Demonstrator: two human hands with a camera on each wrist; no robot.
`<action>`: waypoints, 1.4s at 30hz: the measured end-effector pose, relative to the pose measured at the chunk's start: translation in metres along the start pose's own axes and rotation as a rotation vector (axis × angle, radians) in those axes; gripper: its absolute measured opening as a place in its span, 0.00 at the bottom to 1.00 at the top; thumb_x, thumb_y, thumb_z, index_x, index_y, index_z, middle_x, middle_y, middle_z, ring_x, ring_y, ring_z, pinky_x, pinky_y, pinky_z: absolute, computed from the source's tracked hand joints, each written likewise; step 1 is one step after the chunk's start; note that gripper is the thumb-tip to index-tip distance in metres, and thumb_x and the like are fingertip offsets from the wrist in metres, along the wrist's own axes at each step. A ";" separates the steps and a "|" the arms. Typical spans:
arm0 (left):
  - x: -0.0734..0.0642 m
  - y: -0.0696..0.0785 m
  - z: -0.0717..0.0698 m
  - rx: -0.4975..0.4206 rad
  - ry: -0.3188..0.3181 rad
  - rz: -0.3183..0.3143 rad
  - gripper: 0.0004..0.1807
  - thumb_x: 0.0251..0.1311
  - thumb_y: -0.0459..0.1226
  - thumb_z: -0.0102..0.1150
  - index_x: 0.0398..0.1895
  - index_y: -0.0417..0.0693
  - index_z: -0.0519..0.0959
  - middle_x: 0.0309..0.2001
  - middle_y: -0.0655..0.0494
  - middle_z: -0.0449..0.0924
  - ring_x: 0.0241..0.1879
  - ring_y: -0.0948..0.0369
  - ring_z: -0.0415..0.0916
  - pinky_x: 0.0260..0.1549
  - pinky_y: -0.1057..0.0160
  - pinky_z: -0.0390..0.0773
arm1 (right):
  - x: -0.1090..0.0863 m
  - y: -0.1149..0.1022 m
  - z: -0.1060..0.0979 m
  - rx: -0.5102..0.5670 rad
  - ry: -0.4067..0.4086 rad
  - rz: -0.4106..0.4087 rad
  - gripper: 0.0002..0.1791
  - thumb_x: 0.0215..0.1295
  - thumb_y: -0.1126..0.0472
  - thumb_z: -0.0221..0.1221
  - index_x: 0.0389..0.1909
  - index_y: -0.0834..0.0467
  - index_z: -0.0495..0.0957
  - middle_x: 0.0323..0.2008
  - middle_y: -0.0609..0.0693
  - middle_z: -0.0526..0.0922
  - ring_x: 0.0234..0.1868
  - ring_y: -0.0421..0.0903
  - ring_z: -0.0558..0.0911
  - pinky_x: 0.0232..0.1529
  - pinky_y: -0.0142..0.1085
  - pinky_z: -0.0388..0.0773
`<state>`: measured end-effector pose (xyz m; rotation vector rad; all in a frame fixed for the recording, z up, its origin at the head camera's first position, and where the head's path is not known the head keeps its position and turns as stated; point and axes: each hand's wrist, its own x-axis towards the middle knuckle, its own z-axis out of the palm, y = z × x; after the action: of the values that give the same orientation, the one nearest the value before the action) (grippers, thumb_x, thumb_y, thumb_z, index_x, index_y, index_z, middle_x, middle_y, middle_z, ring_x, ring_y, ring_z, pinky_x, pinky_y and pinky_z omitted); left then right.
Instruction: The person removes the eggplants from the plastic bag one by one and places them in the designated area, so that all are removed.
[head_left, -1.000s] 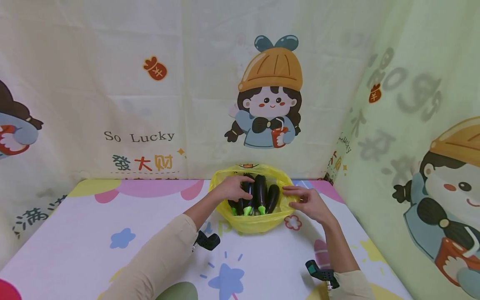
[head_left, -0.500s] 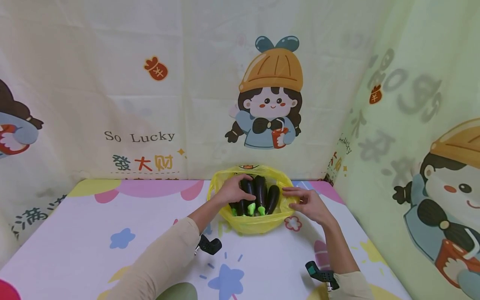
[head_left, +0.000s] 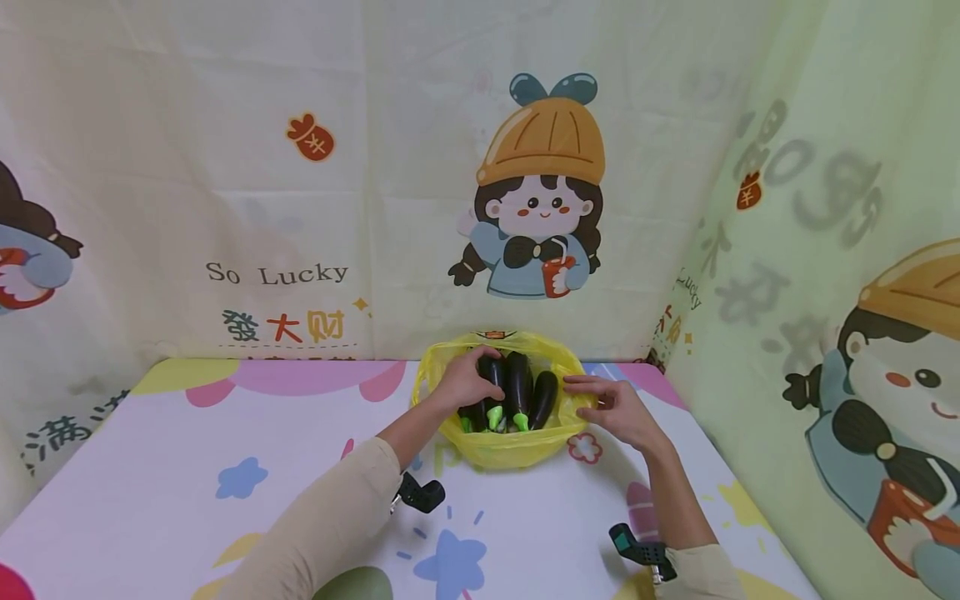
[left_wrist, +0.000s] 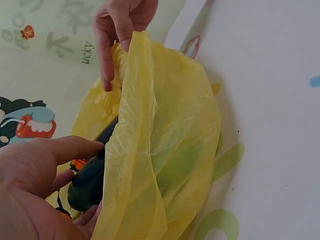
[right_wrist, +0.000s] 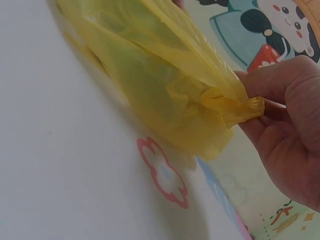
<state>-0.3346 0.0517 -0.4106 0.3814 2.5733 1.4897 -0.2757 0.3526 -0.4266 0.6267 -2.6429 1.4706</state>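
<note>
A yellow plastic bag [head_left: 510, 452] stands with its mouth open on the table, several dark purple eggplants [head_left: 518, 387] with green stems inside it. My left hand [head_left: 463, 385] reaches over the bag's left side and grips one eggplant [left_wrist: 86, 187] between thumb and fingers. That eggplant leans among the others, its green stem toward me; in the left wrist view the bag's wall hides its lower part. On the opposite side, my right hand [head_left: 621, 410] pinches a gathered corner of the bag, plain in the right wrist view, where the fingers [right_wrist: 272, 82] close on the bunched plastic.
The table's white cover [head_left: 315, 467] bears printed coloured shapes. A patterned cloth [head_left: 405, 167] hangs behind the bag, and another cloth side [head_left: 787, 292] rises at the right. Each wrist carries a small black camera [head_left: 422, 492].
The gripped eggplant's stem end tipped up and right, then settled back a little left. My left hand has shifted slightly with it. The right hand keeps its hold on the bag.
</note>
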 end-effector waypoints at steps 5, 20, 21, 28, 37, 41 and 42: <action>-0.001 -0.002 -0.003 -0.124 -0.035 -0.052 0.36 0.52 0.29 0.75 0.67 0.57 0.77 0.62 0.42 0.77 0.28 0.54 0.75 0.34 0.56 0.85 | 0.000 -0.001 0.002 0.004 0.000 0.013 0.21 0.67 0.72 0.64 0.61 0.67 0.81 0.69 0.61 0.77 0.73 0.64 0.70 0.52 0.26 0.82; -0.012 -0.001 -0.012 -0.203 -0.050 -0.089 0.35 0.54 0.30 0.70 0.68 0.60 0.77 0.54 0.41 0.77 0.36 0.53 0.79 0.38 0.57 0.88 | 0.000 -0.001 0.006 -0.007 0.000 -0.010 0.22 0.66 0.71 0.64 0.61 0.68 0.81 0.69 0.62 0.77 0.74 0.67 0.69 0.52 0.26 0.81; -0.013 0.000 -0.013 -0.208 -0.056 -0.086 0.35 0.55 0.29 0.70 0.68 0.59 0.77 0.54 0.41 0.77 0.35 0.53 0.79 0.38 0.57 0.88 | -0.001 -0.001 0.006 -0.010 0.001 -0.010 0.22 0.66 0.71 0.64 0.61 0.68 0.81 0.69 0.62 0.77 0.74 0.67 0.69 0.52 0.25 0.81; -0.024 0.008 -0.024 -0.269 -0.082 -0.065 0.35 0.56 0.28 0.68 0.69 0.57 0.76 0.48 0.42 0.79 0.33 0.54 0.80 0.38 0.57 0.87 | -0.001 0.000 0.005 -0.007 -0.002 -0.008 0.22 0.67 0.71 0.64 0.61 0.67 0.81 0.69 0.62 0.77 0.74 0.67 0.68 0.52 0.25 0.81; -0.038 0.011 -0.043 -0.289 -0.100 -0.052 0.35 0.56 0.30 0.70 0.69 0.62 0.77 0.52 0.41 0.78 0.40 0.51 0.83 0.43 0.56 0.88 | 0.000 -0.002 0.003 -0.024 0.004 0.001 0.21 0.66 0.71 0.64 0.61 0.66 0.82 0.69 0.61 0.78 0.72 0.64 0.70 0.51 0.26 0.82; -0.043 0.012 -0.051 -0.289 -0.096 -0.053 0.36 0.56 0.30 0.71 0.68 0.64 0.77 0.54 0.40 0.77 0.43 0.50 0.83 0.44 0.55 0.88 | 0.000 -0.003 0.001 -0.027 0.006 0.010 0.21 0.66 0.71 0.64 0.61 0.66 0.82 0.69 0.60 0.77 0.73 0.64 0.70 0.50 0.26 0.82; -0.045 0.013 -0.053 -0.289 -0.094 -0.049 0.36 0.56 0.30 0.70 0.68 0.64 0.77 0.55 0.40 0.77 0.43 0.50 0.83 0.44 0.55 0.88 | 0.000 -0.003 0.001 -0.032 0.006 0.009 0.21 0.66 0.71 0.64 0.61 0.66 0.82 0.69 0.60 0.78 0.73 0.64 0.70 0.50 0.26 0.82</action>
<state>-0.3028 0.0009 -0.3736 0.3392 2.2353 1.7480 -0.2749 0.3503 -0.4249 0.6074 -2.6622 1.4273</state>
